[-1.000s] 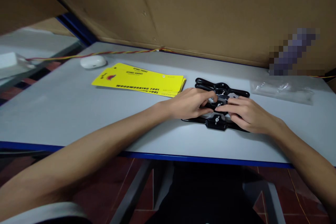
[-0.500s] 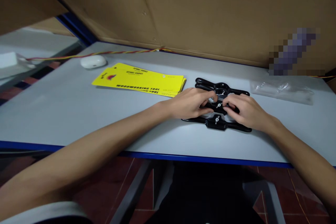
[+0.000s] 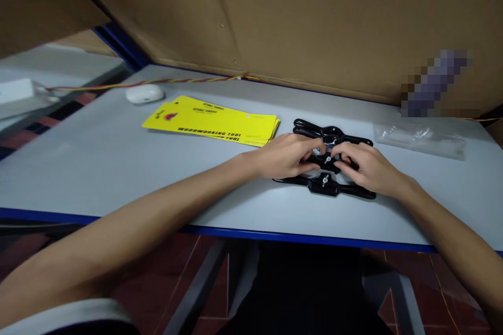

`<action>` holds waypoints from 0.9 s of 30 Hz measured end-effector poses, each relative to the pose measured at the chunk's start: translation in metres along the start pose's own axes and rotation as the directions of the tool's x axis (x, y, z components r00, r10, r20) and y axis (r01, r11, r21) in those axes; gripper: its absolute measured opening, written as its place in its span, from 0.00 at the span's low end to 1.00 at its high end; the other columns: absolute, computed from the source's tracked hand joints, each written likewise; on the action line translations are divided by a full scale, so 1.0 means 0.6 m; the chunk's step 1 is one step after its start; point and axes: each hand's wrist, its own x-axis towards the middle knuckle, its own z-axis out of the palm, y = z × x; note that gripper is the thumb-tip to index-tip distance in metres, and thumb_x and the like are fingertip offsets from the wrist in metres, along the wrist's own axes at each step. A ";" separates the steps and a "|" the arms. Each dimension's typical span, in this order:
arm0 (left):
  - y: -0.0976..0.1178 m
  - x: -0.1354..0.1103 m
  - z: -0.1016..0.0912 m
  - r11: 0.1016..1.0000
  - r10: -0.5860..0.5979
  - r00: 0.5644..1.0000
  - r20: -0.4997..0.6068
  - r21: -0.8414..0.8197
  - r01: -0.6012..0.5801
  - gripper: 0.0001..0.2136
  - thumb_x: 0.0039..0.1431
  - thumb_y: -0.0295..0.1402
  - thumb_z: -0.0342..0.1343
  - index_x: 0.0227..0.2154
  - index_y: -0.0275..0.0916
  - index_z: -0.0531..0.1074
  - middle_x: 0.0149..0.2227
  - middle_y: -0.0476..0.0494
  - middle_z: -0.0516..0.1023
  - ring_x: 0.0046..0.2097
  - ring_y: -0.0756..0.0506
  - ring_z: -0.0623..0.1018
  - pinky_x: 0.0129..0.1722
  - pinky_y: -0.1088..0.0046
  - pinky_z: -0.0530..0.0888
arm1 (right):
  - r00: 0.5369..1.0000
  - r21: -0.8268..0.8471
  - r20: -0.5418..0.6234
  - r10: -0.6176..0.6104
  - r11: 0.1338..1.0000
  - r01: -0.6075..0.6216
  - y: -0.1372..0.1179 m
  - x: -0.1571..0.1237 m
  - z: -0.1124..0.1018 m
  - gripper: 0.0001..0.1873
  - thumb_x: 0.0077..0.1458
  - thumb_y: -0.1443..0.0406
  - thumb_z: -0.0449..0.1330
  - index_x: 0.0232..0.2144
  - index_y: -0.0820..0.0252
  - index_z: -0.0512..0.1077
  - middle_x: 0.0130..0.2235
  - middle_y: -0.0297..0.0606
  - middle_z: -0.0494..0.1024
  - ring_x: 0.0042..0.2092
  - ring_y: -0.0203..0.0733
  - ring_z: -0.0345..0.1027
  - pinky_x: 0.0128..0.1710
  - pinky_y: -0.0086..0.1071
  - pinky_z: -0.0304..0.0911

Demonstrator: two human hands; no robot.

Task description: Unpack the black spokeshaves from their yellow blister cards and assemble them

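Several black two-handled tools lie in a row on the grey table (image 3: 98, 167). My left hand (image 3: 283, 156) and my right hand (image 3: 367, 167) meet over the middle black tool (image 3: 327, 159), fingers curled and pinching at its centre by a small silver wing nut. Most of that tool is hidden under my hands. The nearest black tool (image 3: 325, 185) lies just in front of my fingers, with its own wing nut showing. The farthest black tool (image 3: 330, 132) lies behind them, untouched.
A stack of yellow cards (image 3: 214, 120) lies to the left of the tools, with a white oval case (image 3: 144, 93) beyond it. A clear plastic bag (image 3: 422, 138) lies at the right. Cardboard sheets (image 3: 314, 21) wall off the back, with a twisted red-yellow wire (image 3: 176, 81) along their foot.
My right hand's fingers have drawn in from lying over the tool to pinching at its centre. The view has shifted slightly. My left hand has hardly moved.
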 end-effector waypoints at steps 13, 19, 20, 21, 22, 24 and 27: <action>-0.002 0.002 0.001 1.000 0.009 1.000 -0.001 -0.008 -0.009 0.12 0.63 0.36 0.55 0.47 0.37 0.72 0.28 0.49 0.72 0.29 0.48 0.70 0.31 0.72 0.63 | 0.989 -0.146 0.141 -0.036 0.988 0.057 -0.005 0.000 -0.006 0.15 0.70 0.67 0.47 0.42 0.58 0.74 0.37 0.38 0.74 0.35 0.40 0.64 0.39 0.36 0.53; -0.002 0.001 0.001 1.000 0.008 1.000 -0.009 -0.014 -0.008 0.11 0.63 0.36 0.55 0.46 0.37 0.72 0.28 0.50 0.72 0.28 0.48 0.70 0.30 0.72 0.63 | 0.993 -0.130 0.108 -0.050 0.989 0.064 -0.006 -0.002 -0.004 0.15 0.69 0.67 0.47 0.50 0.57 0.72 0.39 0.39 0.77 0.36 0.41 0.66 0.39 0.36 0.56; -0.003 0.001 0.001 1.000 0.008 1.000 -0.011 -0.015 -0.008 0.12 0.63 0.36 0.55 0.46 0.37 0.72 0.27 0.50 0.72 0.28 0.48 0.70 0.31 0.72 0.63 | 0.995 -0.113 0.090 -0.042 0.992 0.052 -0.007 -0.002 -0.004 0.16 0.69 0.66 0.48 0.52 0.57 0.71 0.40 0.40 0.78 0.36 0.41 0.67 0.40 0.37 0.57; -0.003 0.001 0.001 1.000 0.006 1.000 -0.012 -0.015 -0.006 0.12 0.64 0.37 0.55 0.47 0.38 0.71 0.27 0.50 0.72 0.28 0.48 0.71 0.31 0.72 0.63 | 0.997 -0.101 0.073 -0.033 0.994 0.040 -0.007 -0.001 -0.004 0.17 0.68 0.66 0.49 0.55 0.58 0.70 0.40 0.40 0.79 0.36 0.41 0.68 0.40 0.37 0.58; -0.003 0.001 0.001 1.000 0.003 1.000 -0.012 -0.016 -0.003 0.12 0.64 0.37 0.55 0.47 0.38 0.71 0.27 0.50 0.72 0.28 0.48 0.71 0.31 0.72 0.63 | 0.998 -0.098 0.060 -0.028 0.995 0.034 -0.008 -0.001 -0.004 0.18 0.68 0.65 0.50 0.57 0.58 0.69 0.41 0.40 0.79 0.36 0.41 0.68 0.41 0.38 0.58; -0.002 0.001 0.001 1.000 -0.005 1.000 -0.008 -0.018 0.005 0.12 0.63 0.37 0.56 0.47 0.38 0.71 0.27 0.50 0.72 0.29 0.47 0.71 0.31 0.71 0.63 | 0.998 -0.109 0.045 -0.037 0.993 0.041 -0.008 0.000 -0.002 0.18 0.69 0.64 0.50 0.57 0.59 0.69 0.41 0.40 0.80 0.36 0.42 0.69 0.42 0.38 0.59; 0.000 0.002 0.000 1.000 -0.017 1.000 0.008 -0.025 0.017 0.12 0.63 0.37 0.56 0.46 0.38 0.71 0.28 0.50 0.73 0.28 0.47 0.71 0.32 0.71 0.62 | 0.997 -0.155 0.006 -0.072 0.985 0.072 -0.006 0.004 0.001 0.16 0.70 0.62 0.51 0.53 0.60 0.72 0.40 0.41 0.80 0.36 0.42 0.69 0.42 0.38 0.60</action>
